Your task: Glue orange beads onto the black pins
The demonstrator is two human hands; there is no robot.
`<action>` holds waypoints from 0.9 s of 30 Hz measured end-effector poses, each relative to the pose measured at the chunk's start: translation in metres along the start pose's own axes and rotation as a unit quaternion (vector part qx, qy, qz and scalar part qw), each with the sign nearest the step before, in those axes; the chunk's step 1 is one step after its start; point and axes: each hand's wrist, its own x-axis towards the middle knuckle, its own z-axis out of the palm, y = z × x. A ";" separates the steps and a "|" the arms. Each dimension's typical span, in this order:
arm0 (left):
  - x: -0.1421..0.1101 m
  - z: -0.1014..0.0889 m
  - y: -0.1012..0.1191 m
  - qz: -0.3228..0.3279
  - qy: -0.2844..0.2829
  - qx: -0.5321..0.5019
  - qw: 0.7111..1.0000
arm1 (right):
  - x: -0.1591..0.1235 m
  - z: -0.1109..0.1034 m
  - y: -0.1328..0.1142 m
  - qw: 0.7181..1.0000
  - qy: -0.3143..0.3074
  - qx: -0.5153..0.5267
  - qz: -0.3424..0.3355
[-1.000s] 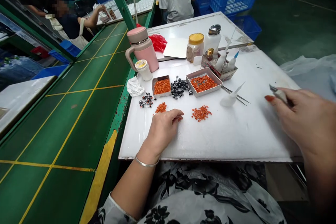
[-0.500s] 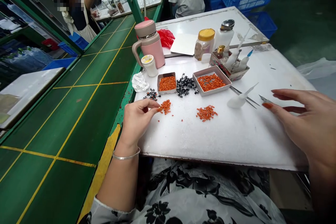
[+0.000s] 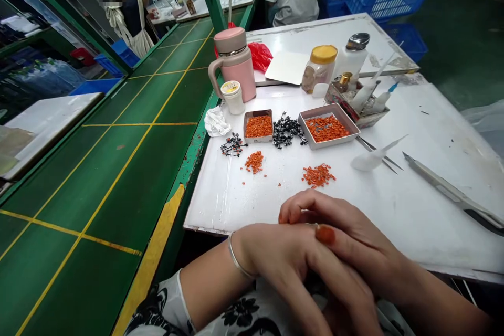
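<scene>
Two orange bead heaps (image 3: 318,175) lie just beyond the right-hand fingers (image 3: 303,205).

Worktop (image 3: 429,220): small tray (image 3: 258,126) and larger tray (image 3: 328,127) are sitting side by side, with wired-piece cluster (image 3: 287,132) lying between them. Two granule heaps (image 3: 254,162) (image 3: 318,175) are lying before the trays. Craft knife (image 3: 444,189) is lying rightmost; lidded tumbler (image 3: 236,71) is standing behind, leftward.

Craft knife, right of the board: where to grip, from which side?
Take the dark rear end of the craft knife from above, on the right: it lies flat on the white board, pointed tip aimed up-left, away from there.
</scene>
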 end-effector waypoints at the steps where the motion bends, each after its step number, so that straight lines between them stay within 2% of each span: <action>1: 0.000 -0.004 -0.002 -0.001 -0.010 -0.003 1.000 | 0.001 0.001 0.002 1.000 0.009 -0.021 0.011; 5: -0.012 -0.004 -0.005 -0.024 -0.028 0.002 0.999 | -0.008 -0.005 0.008 0.992 0.011 -0.126 0.017; 9: -0.025 -0.002 -0.010 -0.034 0.039 0.021 0.998 | -0.014 -0.004 0.011 0.977 0.065 -0.201 0.001; 10: -0.026 -0.003 -0.012 -0.029 0.040 0.033 0.998 | -0.015 -0.002 0.012 0.975 0.078 -0.206 -0.016; 13: -0.023 -0.012 -0.017 -0.016 -0.039 0.083 0.996 | -0.013 0.003 0.012 0.975 0.077 -0.205 -0.050; 16: -0.016 -0.020 -0.015 -0.036 -0.082 0.081 0.993 | -0.011 0.004 0.009 0.979 0.030 -0.194 -0.052; 18: -0.013 -0.022 -0.013 -0.056 -0.069 0.052 0.995 | -0.009 0.002 0.008 0.983 0.016 -0.176 -0.046; 20: -0.014 -0.022 -0.013 -0.063 -0.055 0.036 0.996 | -0.010 -0.002 0.008 0.985 0.030 -0.168 -0.030; 23: -0.023 -0.018 -0.012 -0.039 -0.053 0.042 0.997 | -0.013 -0.006 0.011 0.982 0.060 -0.176 0.016; 25: -0.030 -0.014 -0.008 -0.017 -0.006 0.042 0.999 | -0.014 -0.008 0.014 0.981 0.085 -0.170 0.033; 26: -0.032 -0.013 -0.005 -0.016 0.029 0.041 0.999 | -0.014 -0.008 0.015 0.982 0.095 -0.162 0.028; 27: -0.034 -0.012 -0.002 -0.020 0.040 0.048 0.998 | -0.014 -0.007 0.017 0.983 0.100 -0.151 0.015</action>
